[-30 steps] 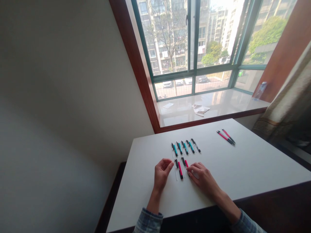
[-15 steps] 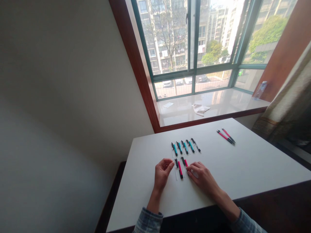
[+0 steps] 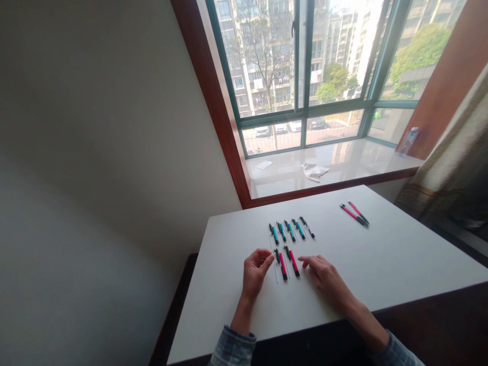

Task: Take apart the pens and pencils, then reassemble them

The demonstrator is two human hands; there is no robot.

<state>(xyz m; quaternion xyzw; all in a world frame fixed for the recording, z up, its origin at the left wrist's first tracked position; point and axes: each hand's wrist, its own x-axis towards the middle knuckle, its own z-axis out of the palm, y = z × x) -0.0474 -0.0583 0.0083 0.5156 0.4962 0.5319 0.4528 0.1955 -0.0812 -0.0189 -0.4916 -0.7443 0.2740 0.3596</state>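
Note:
On the white table (image 3: 236,229), two sets of pink pen parts lie side by side between my hands. Each has a pink barrel with a black end, a black upper piece and a thin pale refill; the right pink barrel (image 3: 293,262) lies just off my right fingertips, the left pink barrel (image 3: 282,265) closer to my left hand. My left hand (image 3: 256,269) rests beside the left black upper piece (image 3: 277,254) with thumb and index finger pinched; anything between them is too small to make out. My right hand (image 3: 323,274) is open, index finger stretched out, holding nothing.
Behind the pink sets lies a row of teal pen parts (image 3: 290,232), ending on the right in a black piece (image 3: 303,222). Several pink pens (image 3: 354,214) lie together at the far right. A cloth (image 3: 314,172) and a plastic bottle (image 3: 407,141) are on the windowsill.
My right hand has let go of the right pink barrel and moved off to the right, leaving the barrel lying in full view. My left hand has stayed in place.

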